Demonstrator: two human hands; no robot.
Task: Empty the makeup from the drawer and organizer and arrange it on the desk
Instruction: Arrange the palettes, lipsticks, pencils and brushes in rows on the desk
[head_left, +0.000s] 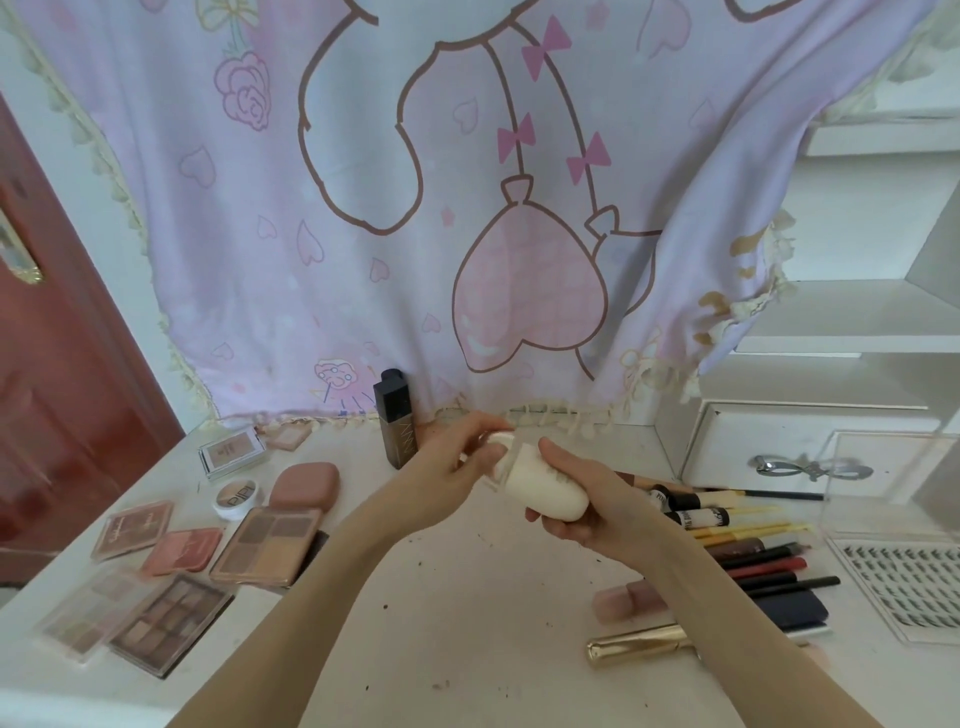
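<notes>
Both our forearms reach in from the bottom edge and meet over the middle of the bench (467, 597), where our hands share one cream bottle (545, 491). Our right hand (587, 499) wraps its rounded base from the right; our left hand (457, 467) pinches the clear cap end, fingers curled round it. The bottle is lifted off the bench, its long axis running from lower right up toward upper left, cap pointing at the dark foundation bottle (396, 421) standing against the curtain. Palettes (265, 551) lie to the left, pencils and tubes (748, 545) to the right. We judge the gap beside the foundation bottle the likeliest landing spot, nearer our left hand.
</notes>
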